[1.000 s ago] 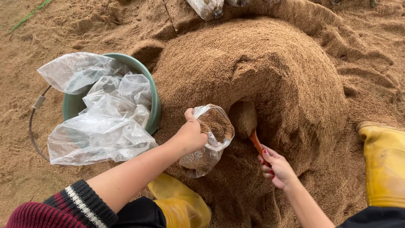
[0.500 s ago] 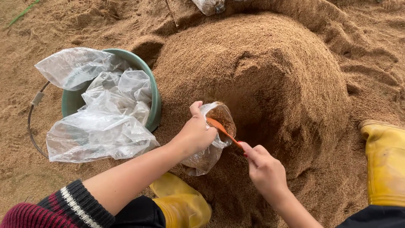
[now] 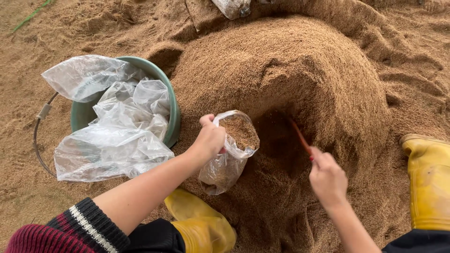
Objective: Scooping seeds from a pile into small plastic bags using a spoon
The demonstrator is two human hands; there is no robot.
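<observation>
Sawdust-brown grain fills the clear plastic bag point(image 3: 229, 152) almost to its mouth, so the filling looks close to done, though the mouth is open and untied. The left hand point(image 3: 210, 139) pinches the bag's rim shut between thumb and fingers, holding it upright against the foot of the big heap point(image 3: 290, 65). The right hand point(image 3: 326, 177) is closed around a red scoop point(image 3: 300, 137), dug into a hollow in the heap. Empty bags point(image 3: 112, 126) wait, spilling over the green bucket point(image 3: 174, 112) at the heap's left edge.
</observation>
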